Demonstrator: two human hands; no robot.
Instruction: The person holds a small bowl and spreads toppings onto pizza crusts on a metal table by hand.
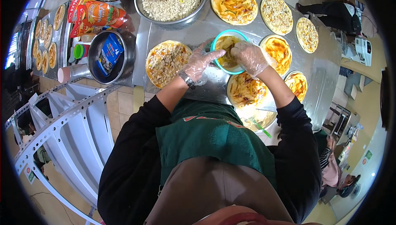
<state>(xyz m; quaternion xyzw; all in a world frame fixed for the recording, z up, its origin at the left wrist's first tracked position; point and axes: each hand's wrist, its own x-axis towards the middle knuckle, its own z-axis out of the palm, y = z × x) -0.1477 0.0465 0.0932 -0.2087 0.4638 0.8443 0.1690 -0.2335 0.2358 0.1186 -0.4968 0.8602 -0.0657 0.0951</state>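
My left hand (pixel 199 65) grips the teal bowl (pixel 229 31) by its rim. My right hand (pixel 249 58) is inside; I can't tell what it pinches. The round left of my hands (pixel 168 63) has crumbs; the saucy rounds (pixel 247 91) near my right wrist have none yet.

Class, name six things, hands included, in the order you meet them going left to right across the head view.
Blue packet, nearest crumb-topped pizza, left hand, turquoise-rimmed bowl, right hand, white machine.
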